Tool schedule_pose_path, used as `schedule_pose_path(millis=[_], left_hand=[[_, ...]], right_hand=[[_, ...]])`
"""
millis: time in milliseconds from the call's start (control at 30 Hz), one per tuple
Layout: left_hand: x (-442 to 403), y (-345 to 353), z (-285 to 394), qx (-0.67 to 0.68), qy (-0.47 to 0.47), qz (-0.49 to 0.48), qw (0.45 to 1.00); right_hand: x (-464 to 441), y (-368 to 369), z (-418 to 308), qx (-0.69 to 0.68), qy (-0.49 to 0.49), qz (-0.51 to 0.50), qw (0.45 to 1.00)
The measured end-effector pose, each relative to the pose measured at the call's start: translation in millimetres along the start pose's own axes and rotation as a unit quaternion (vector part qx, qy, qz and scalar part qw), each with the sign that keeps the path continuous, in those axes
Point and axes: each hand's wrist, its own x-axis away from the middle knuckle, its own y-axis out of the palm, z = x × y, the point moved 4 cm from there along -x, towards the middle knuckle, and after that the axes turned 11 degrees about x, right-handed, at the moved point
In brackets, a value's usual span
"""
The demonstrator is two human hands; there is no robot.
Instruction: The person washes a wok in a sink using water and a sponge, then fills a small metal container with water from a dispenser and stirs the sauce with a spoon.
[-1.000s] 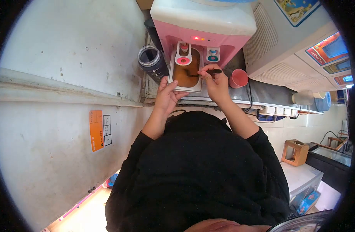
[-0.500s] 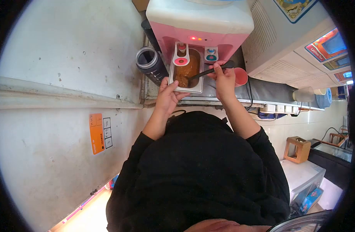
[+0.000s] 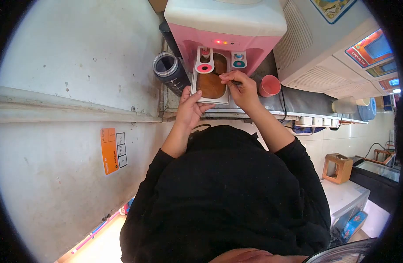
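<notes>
A rectangular pan (image 3: 215,101) with a pale rim holds brown liquid (image 3: 211,86). It sits under the red-marked tap (image 3: 205,68) of a pink-and-white water dispenser (image 3: 258,46). My left hand (image 3: 190,109) grips the pan's near left corner, thumb over the rim and fingers below. Over the pan's right side, my right hand (image 3: 245,93) is closed around the handle of a black spoon (image 3: 237,83). Most of the spoon is hidden by the fingers, and its lower end cannot be made out in the liquid.
An uncapped dark bottle (image 3: 171,76) stands left of the pan. Right of my right hand is a pink cup (image 3: 270,86) on the metal counter (image 3: 298,101). A large beige machine (image 3: 317,52) rises at the right, and a pale wall panel (image 3: 78,65) borders the left.
My right hand has moved left and turned over the pan, taking the spoon from the near left part of the liquid toward the far side. The left hand keeps its grip on the pan.
</notes>
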Motion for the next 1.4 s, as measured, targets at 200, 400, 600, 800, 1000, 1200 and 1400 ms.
schedule_pose_path(millis=[200, 400, 600, 800, 1000, 1200, 1400], left_hand=[[-0.1, -3.2, -0.7, 0.01, 0.002, -0.008, 1.0], [-2.2, -3.6, -0.1, 0.006, 0.014, -0.004, 1.0], [-0.8, -0.3, -2.2, -0.001, 0.014, -0.008, 1.0], [-0.1, 0.4, -1.9, -0.031, 0.006, 0.006, 0.999], [0.2, -1.1, -2.8, -0.028, 0.008, 0.005, 1.0], [-0.7, -1.5, -1.8, -0.012, 0.01, 0.008, 1.0], [-1.6, -2.5, -3.2, 0.008, 0.007, -0.003, 1.0]], right_hand=[[6.9, -3.5, 1.4, -0.008, 0.115, -0.024, 0.993], [6.8, -15.6, -18.6, 0.062, 0.116, 0.012, 0.991], [16.2, -2.5, 9.2, -0.16, 0.295, 0.079, 0.939], [23.2, -5.6, 31.4, -0.259, 0.38, 0.153, 0.875], [13.4, -16.3, -6.9, -0.126, 0.197, 0.129, 0.964], [4.9, -12.8, -23.9, -0.115, 0.103, 0.039, 0.987], [0.3, -4.1, -6.9, 0.032, 0.016, -0.041, 0.998]])
